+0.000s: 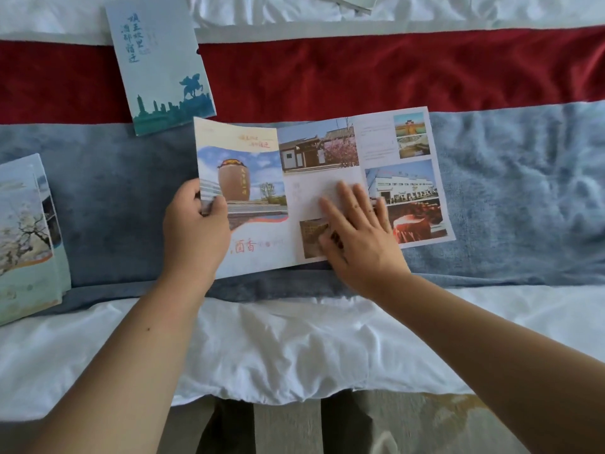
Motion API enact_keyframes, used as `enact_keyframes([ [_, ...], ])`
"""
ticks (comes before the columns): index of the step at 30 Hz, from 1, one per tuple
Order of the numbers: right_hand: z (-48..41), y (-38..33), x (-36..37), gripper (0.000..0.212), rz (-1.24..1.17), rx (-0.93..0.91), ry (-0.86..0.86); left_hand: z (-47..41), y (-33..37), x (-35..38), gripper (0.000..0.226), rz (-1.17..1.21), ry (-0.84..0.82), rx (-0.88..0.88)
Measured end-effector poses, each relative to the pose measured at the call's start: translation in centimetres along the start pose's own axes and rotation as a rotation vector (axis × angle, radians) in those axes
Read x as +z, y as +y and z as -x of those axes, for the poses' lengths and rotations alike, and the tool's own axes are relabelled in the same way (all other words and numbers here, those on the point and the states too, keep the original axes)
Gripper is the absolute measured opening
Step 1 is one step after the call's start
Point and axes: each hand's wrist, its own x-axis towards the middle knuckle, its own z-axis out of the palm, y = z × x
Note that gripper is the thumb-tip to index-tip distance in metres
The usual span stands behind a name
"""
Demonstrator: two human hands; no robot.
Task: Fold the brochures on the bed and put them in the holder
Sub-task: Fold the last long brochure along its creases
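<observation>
An unfolded brochure [327, 152] with colour photos lies on the bed's blue-grey runner [507, 198], its left panel lifted off the cloth. My left hand [196, 231] pinches that left edge between thumb and fingers. My right hand [357, 234] presses flat with straight fingers on the brochure's middle panel. A folded pale-blue brochure [157, 63] with a horse-rider print lies at the upper left, across the red stripe [393, 70]. No holder is in view.
A stack of brochures [26, 237] sits at the left edge of the runner. Another paper [353, 1] shows at the top edge. White bedding [294, 348] covers the near side, and the floor [425, 424] lies below the bed's edge.
</observation>
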Motion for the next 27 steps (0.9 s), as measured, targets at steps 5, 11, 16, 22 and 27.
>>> enact_keyframes([
  [5,0.2,2.9,-0.8,0.069,-0.024,0.297,0.039,1.8,3.8,0.2,0.041,0.067,-0.048,0.181],
  [11,1.2,4.8,-1.5,0.069,-0.038,0.233,0.023,3.9,7.2,3.2,0.065,0.023,-0.175,0.315],
  [16,1.8,5.8,-1.6,0.066,-0.067,0.231,0.048,4.0,7.4,5.0,0.064,0.078,-0.214,0.276],
  [22,2.1,6.4,-1.3,0.070,-0.095,0.296,0.064,4.3,6.5,5.3,0.062,0.092,-0.217,0.305],
  [27,2.0,6.6,-1.2,0.071,-0.089,0.296,0.062,2.3,4.2,3.7,0.053,0.078,-0.030,0.303],
])
